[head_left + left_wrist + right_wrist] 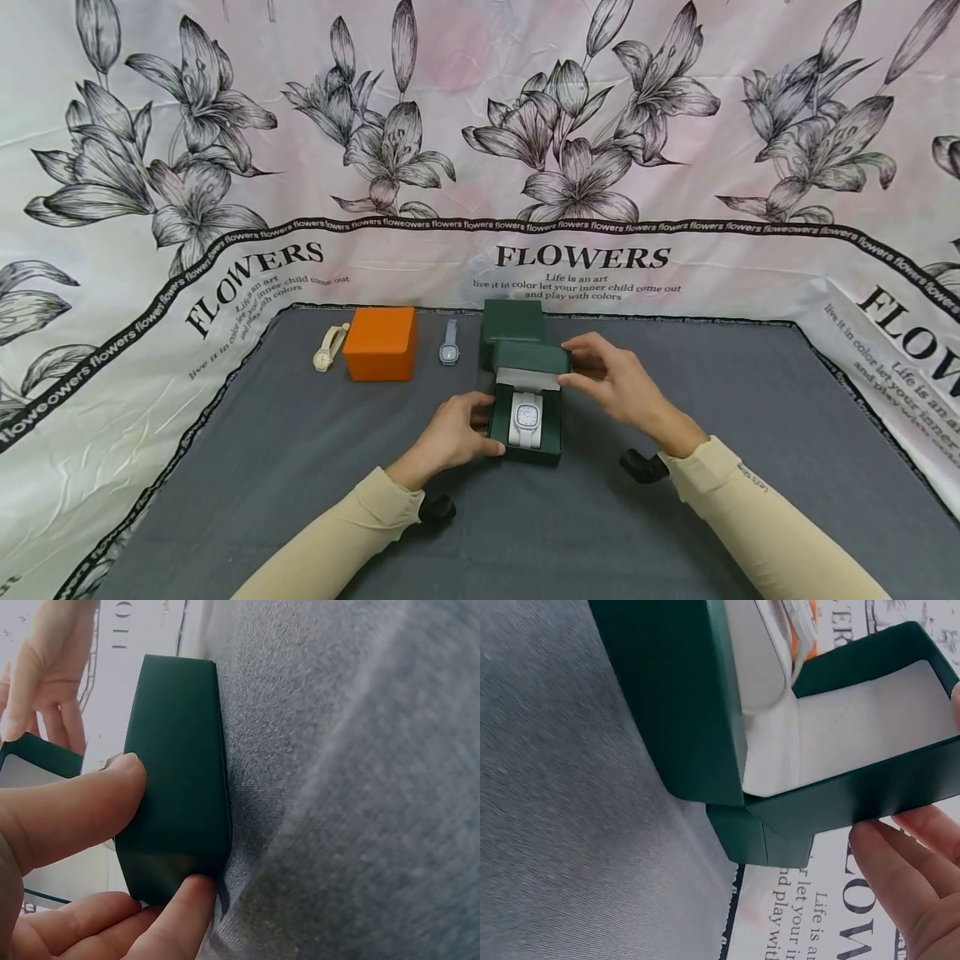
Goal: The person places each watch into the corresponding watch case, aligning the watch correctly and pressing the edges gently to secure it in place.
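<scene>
A dark green watch box (553,456) lies on the grey cloth with its lid (531,359) raised at the far side. Inside, a square-faced watch (527,417) with a pale strap sits on a light cushion. My left hand (453,433) grips the near left corner of the box; in the left wrist view the thumb (112,795) presses the front face and the fingers lie along the side. With my right hand (618,387) I hold the lid at its right end, and the right wrist view shows the white lining (877,712) inside the lid.
Directly behind stands another dark green box (513,320). To the left lie a watch with a blue-grey strap (449,343), an orange box (380,344) and a cream-strapped watch (328,348). A flower-printed cloth (577,267) rises behind the grey cloth (300,467).
</scene>
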